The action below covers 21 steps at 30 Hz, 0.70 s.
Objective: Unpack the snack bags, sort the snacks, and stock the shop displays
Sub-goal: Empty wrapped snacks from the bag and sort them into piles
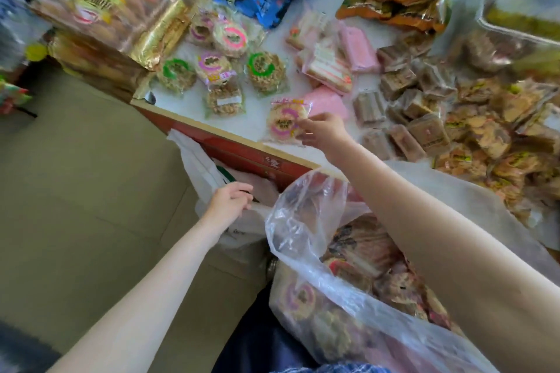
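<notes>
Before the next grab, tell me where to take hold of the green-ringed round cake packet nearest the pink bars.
Pinch the green-ringed packet by its clear wrapper edge on the near side, coming from above. It lies flat on the white counter, with open space toward the counter edge.

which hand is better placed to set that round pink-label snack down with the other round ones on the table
Right. The right hand already pinches the round pink-label snack packet above the white table, beside the other round packets. The left hand is lower down, gripping the white plastic bag.
</notes>
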Motion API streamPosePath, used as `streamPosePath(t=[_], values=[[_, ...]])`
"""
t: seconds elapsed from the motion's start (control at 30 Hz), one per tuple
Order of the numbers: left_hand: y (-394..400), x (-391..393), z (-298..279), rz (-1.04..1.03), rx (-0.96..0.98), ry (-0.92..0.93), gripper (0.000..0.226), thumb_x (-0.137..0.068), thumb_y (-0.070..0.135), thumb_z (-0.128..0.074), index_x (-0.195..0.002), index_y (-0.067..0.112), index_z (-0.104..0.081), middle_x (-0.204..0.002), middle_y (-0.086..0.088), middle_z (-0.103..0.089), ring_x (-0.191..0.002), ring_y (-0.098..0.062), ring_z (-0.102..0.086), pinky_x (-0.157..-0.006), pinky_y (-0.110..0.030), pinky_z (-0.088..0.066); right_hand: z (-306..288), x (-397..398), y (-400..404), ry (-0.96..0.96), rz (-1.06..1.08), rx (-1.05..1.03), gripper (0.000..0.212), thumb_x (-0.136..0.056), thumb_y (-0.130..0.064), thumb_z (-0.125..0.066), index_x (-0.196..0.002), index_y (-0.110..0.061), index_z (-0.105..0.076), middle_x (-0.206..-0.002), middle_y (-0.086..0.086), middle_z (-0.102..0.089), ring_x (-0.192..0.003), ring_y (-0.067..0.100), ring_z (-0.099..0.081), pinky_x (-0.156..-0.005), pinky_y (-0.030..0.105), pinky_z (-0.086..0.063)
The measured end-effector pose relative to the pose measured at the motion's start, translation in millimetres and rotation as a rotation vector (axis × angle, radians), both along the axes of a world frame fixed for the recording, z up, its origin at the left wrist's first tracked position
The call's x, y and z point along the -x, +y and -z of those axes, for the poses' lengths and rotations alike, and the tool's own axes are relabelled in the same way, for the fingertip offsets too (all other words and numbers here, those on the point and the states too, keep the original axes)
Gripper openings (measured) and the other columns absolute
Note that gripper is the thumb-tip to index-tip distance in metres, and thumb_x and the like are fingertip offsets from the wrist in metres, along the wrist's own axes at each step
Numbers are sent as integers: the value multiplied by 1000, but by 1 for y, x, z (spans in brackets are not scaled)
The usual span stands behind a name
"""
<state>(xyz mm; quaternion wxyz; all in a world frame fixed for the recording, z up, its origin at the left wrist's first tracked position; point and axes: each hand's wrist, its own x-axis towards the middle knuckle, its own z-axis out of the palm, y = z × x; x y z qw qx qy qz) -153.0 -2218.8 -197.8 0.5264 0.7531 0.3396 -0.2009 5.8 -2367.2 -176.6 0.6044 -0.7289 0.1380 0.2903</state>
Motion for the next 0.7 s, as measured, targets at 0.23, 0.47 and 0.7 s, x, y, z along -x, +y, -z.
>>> streamPosePath(t=[0.23,0.47,0.7], values=[[15,-4,9,85,-57,46,35,-93,4,-37,-117,20,-56,-96,5,-64,-99,-26,-62,-83,-38,-49,34,-22,83,-27,64,169,37,-84,-7,-65,-117,-2,-48,-108,10,-59,-89,19,-57,-74,27,-48],[21,-8,11,106,-69,43,35,-93,2,-37,-117,18,-56,-91,7,-63,-95,-34,-61,-74,-33,-44,36,-26,99,11,-145,56,55,-90,11,-41,-143,1,-32,-142,17,-42,-129,28,-43,-106,33,-35],[10,-6,6,134,-42,33,35,-93,4,-36,-120,19,-54,-98,6,-62,-92,-15,-60,-80,-30,-47,11,-15,49,-244,-307,237,53,-84,13,-32,-131,-4,-52,-135,11,-52,-118,22,-52,-95,25,-42]])
